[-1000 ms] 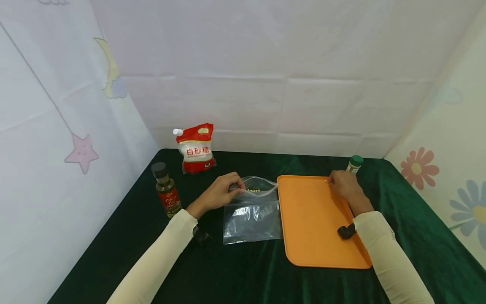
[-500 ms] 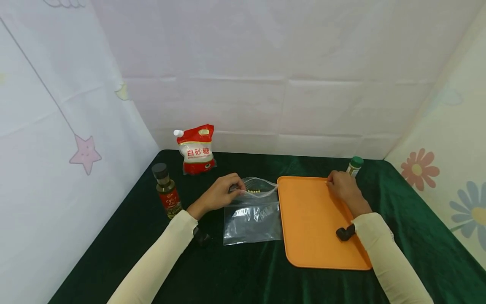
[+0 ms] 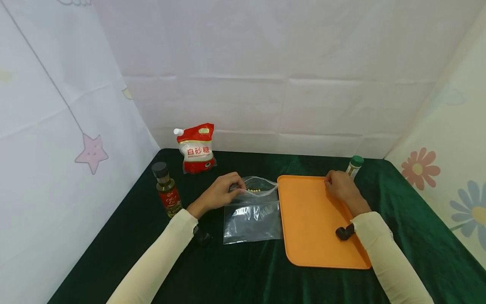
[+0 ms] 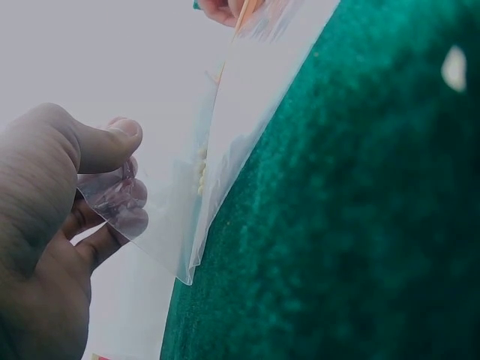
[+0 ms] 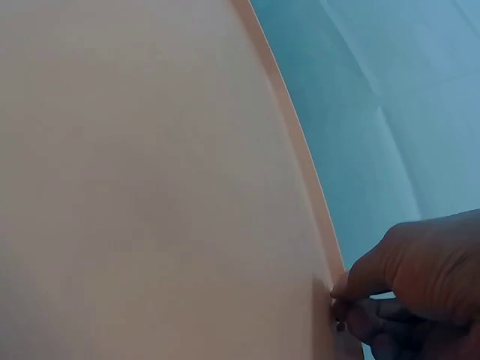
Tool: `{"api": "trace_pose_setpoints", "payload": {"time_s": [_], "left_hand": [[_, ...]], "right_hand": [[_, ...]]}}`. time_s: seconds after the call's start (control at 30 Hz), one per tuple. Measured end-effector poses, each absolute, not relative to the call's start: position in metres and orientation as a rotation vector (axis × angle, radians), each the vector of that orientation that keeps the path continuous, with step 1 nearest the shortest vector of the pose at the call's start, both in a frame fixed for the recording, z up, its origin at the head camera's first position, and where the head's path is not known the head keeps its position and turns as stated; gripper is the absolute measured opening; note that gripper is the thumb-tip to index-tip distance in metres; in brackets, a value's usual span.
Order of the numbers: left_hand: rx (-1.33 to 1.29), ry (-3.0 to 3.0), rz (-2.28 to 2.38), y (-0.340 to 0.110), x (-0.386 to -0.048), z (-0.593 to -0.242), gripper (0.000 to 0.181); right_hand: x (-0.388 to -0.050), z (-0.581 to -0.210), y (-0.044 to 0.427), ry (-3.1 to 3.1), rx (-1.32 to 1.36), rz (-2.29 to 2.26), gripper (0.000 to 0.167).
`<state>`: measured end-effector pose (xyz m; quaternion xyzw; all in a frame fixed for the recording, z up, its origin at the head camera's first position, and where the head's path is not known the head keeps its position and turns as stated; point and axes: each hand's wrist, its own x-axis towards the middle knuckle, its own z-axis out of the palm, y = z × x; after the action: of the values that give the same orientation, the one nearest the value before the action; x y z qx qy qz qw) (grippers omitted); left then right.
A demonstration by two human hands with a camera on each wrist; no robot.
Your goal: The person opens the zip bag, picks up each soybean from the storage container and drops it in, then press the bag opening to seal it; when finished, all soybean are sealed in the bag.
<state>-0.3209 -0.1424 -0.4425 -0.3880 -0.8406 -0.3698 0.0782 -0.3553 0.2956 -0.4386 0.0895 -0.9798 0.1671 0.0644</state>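
Spilling looks the chief risk in the head view: should the zip-lock bag (image 3: 252, 223) tip, the pale yellow beads (image 3: 253, 190) at its 12 o'clock could roll out through the gaping mouth onto the tabletop (image 3: 243, 272). The left hand (image 3: 219, 192) holds that mouth from 10 o'clock; the orange tray (image 3: 311, 228) lies at the bag's 3 o'clock, the right hand (image 3: 344, 188) at the tray's 1 o'clock. A stray knuckle might topple the green-capped bottle (image 3: 354, 166) just beyond.

In the left wrist view, slack fingers could let the mouth collapse; at 9 o'clock, they are clamped on clear film.

In the right wrist view, careless pressing could flick away the tiny speck (image 5: 341, 327) at 4 o'clock. Thumb and finger bend close together there; whether they pinch it, I cannot tell.
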Motion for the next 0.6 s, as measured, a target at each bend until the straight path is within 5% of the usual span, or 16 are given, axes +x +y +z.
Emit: {"api": "trace_pose_setpoints", "payload": {"time_s": [0.6], "left_hand": [[-1.163,-2.508,-1.087,-0.142,-0.320,-0.442,0.007]], "right_hand": [[-0.340,-0.409,0.262,-2.575,0.444,1.053,0.020]]}}
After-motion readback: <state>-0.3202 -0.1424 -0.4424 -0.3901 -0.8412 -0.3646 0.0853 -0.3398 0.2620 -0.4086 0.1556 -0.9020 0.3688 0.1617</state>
